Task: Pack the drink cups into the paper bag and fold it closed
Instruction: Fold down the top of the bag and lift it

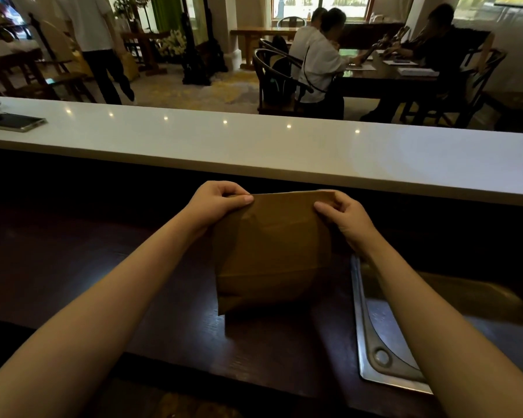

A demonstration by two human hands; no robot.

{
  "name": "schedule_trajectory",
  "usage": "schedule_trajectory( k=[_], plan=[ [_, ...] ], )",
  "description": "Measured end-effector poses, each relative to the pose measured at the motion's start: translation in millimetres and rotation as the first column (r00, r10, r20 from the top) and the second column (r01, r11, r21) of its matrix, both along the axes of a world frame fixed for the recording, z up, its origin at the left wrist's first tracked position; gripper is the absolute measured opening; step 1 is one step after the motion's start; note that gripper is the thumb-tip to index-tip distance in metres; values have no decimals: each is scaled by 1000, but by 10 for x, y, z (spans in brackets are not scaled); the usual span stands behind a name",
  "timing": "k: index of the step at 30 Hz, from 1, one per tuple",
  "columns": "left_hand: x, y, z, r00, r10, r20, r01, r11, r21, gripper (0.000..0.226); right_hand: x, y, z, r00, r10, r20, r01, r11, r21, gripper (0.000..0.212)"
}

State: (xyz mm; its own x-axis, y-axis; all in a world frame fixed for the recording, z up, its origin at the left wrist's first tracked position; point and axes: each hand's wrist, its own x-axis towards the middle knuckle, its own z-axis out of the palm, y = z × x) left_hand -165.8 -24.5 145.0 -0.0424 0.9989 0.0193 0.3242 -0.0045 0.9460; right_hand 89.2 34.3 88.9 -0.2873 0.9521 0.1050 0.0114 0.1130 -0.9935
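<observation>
**Pinching bag top flat, ready to fold**

Metal sink (375,342) is set into the dark worktop (103,267) at near right. Paper bag (272,251) stands upright just left of it, base on the wood. Cups not visible; bulged sides suggest they're inside. Left hand (218,203) and right hand (344,218) each pinch an upper corner, thumb over fingers, holding the mouth flat and taut, likely so the crease runs straight. Beyond: white ledge (254,146), phone (14,122) far left, seated people (317,55) behind.

Sink (363,321) right of bag (272,251)
</observation>
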Motion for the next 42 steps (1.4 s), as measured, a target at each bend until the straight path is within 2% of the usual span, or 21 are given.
schedule_trajectory(
  k=[3,10,12,16,18,20,21,24,26,28,30,34,39,42],
  plan=[
    [17,2,-86,999,-10,-53,10,1000,8,5,21,5,-111,993,1,121,3,999,-33,14],
    [-235,66,-117,916,-96,-389,115,993,24,7,-78,-17,-260,991,-4,133,6,1000,-16,27],
    [-254,90,-124,892,-83,-445,113,993,42,7,-126,-9,-224,993,-4,120,5,1000,-9,28],
    [-291,101,-196,888,-75,-453,104,994,39,6,-139,30,-66,959,-45,281,-18,975,220,39],
    [-301,105,-208,890,-76,-450,104,994,39,6,-143,45,-3,934,-20,357,-92,952,293,25],
    [-292,106,-216,890,-83,-449,108,994,30,5,-151,49,4,922,5,388,-112,961,253,10],
    [-281,107,-221,888,-85,-452,108,994,26,5,-158,45,-8,928,3,373,-94,970,226,6],
    [-240,109,-200,858,-53,-511,92,994,51,11,-180,37,-66,974,-8,225,-9,997,76,14],
    [-196,116,-151,763,-12,-646,109,988,110,17,-198,27,-87,991,-9,135,11,1000,-17,18],
    [-99,116,-98,627,34,-778,179,966,187,22,-216,23,-86,998,-5,69,10,998,-66,23],
    [38,113,-101,581,72,-811,246,934,260,25,-235,18,-71,999,-4,36,7,996,-94,27],
    [182,106,-196,626,121,-770,230,916,330,23,-228,-9,-85,1000,-24,11,26,991,-130,27],
    [108,133,-221,686,4,-728,219,952,212,21,-252,-30,-138,997,-32,77,41,992,-118,23],
    [128,148,-187,691,-29,-723,233,955,184,20,-255,-42,-160,994,-55,94,65,993,-99,36]
  ],
)
